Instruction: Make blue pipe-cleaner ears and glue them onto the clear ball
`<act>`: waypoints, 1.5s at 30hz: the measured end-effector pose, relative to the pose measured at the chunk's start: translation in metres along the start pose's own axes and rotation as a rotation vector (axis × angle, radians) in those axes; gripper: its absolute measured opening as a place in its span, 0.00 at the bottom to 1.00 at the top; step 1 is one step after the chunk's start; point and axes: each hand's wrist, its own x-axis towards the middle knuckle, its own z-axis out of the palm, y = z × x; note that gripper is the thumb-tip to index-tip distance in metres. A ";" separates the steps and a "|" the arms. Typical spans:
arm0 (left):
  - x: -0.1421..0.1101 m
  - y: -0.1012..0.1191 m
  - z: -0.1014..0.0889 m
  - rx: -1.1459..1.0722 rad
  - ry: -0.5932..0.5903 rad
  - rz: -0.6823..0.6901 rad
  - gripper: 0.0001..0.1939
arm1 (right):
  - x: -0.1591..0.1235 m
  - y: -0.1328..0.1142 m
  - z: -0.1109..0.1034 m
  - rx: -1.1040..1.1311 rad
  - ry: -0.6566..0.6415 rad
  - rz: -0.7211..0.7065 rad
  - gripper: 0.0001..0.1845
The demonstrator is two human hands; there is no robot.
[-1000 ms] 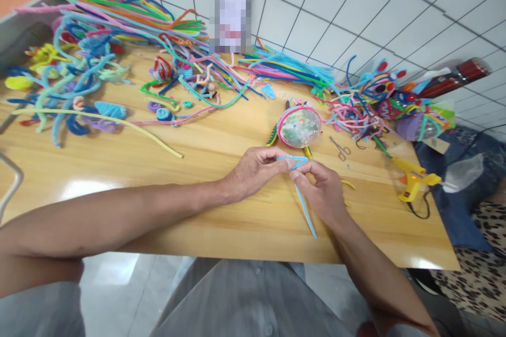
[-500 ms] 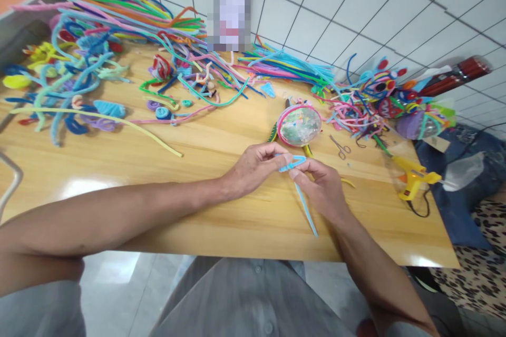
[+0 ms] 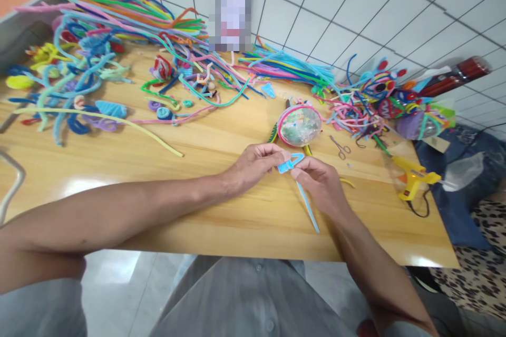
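Observation:
Between my hands is a light blue pipe cleaner (image 3: 307, 206), bent into a small pointed loop at its upper part, with a straight tail slanting down toward the table's front edge. My left hand (image 3: 261, 165) pinches the wound left end of the loop between thumb and fingers. On the other side, my right hand (image 3: 322, 184) is closed on the loop's right part, near where the tail leaves it. Just beyond my fingers stands a clear oval ornament (image 3: 300, 125) rimmed in pink, with green and yellow pieces under it.
Small scissors (image 3: 340, 147) and a yellow glue gun (image 3: 413, 176) lie to the right. Bundles of coloured pipe cleaners (image 3: 288, 66) line the tiled wall. Twisted pieces (image 3: 110, 109) crowd the left side of the wooden table (image 3: 190, 221). Decorated shapes (image 3: 379, 87) stand at the back right.
The blue loop has turned slightly between my fingers, showing more of its wound left part. Its tail has swung a little to the right. Both hands keep their grip.

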 end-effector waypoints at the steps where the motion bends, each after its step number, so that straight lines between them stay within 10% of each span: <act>1: 0.000 0.000 0.000 0.007 -0.005 0.010 0.17 | 0.000 -0.001 0.001 0.019 0.001 0.010 0.11; 16: 0.001 -0.006 0.001 -0.015 -0.067 -0.006 0.21 | 0.004 0.003 0.003 0.138 0.186 0.027 0.06; 45: 0.000 -0.005 0.002 0.047 -0.014 0.099 0.13 | 0.003 -0.007 0.001 0.121 -0.030 0.157 0.09</act>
